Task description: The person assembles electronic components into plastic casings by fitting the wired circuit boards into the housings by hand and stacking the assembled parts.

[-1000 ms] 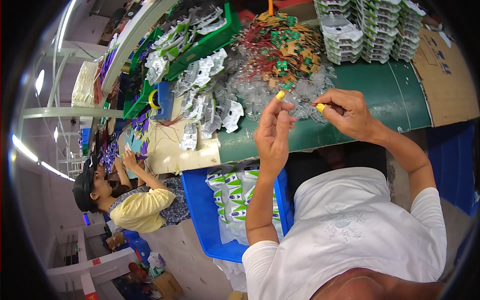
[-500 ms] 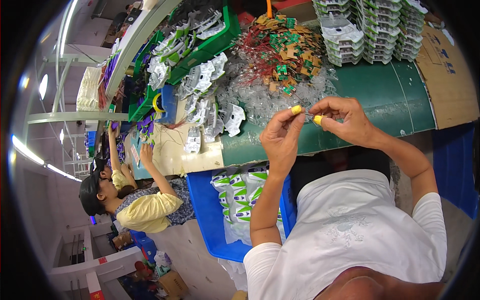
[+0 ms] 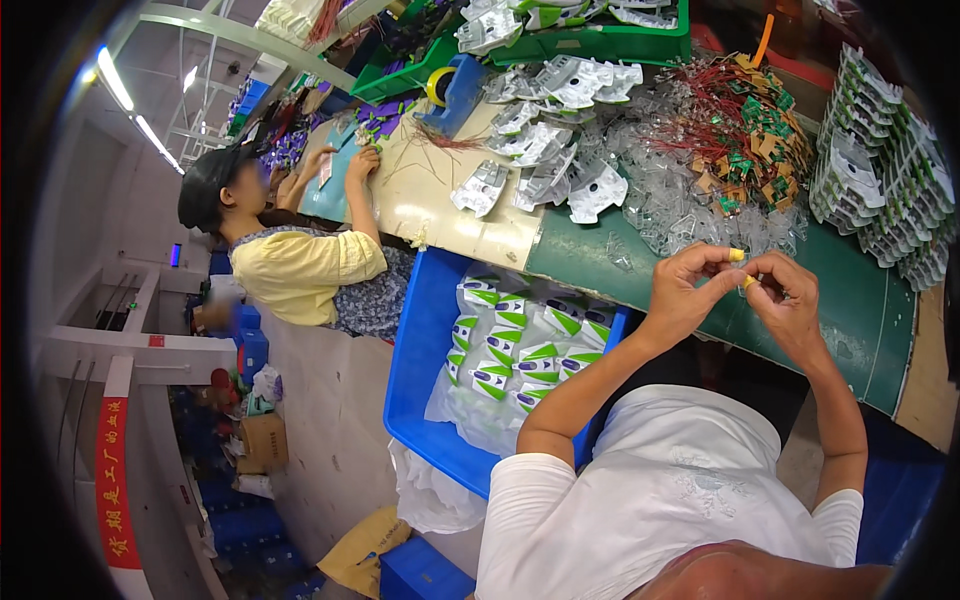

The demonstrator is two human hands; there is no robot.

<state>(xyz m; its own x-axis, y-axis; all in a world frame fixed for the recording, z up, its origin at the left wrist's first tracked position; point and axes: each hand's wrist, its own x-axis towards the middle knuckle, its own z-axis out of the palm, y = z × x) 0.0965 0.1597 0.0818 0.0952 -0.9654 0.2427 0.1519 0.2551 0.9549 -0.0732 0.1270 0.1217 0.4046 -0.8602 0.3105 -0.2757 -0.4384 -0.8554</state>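
Note:
My left hand and my right hand meet over the front edge of the green table mat. Thumb and forefinger of each are pinched together, around something too small to make out. Yellow finger covers show on both hands. Just beyond lies a heap of clear plastic pieces. On top of and behind it sits a pile of small green and brown circuit boards with thin red wires.
Stacked grey-and-green plastic shells stand at the right. Loose white shells lie left of the heap, near a green bin. Below the table edge is a blue crate of bagged green-and-white parts. A co-worker works at the left.
The view has swung left, so the table and crate sit differently in the picture. Both my hands stay pinched close together, with the fingertips nearer each other.

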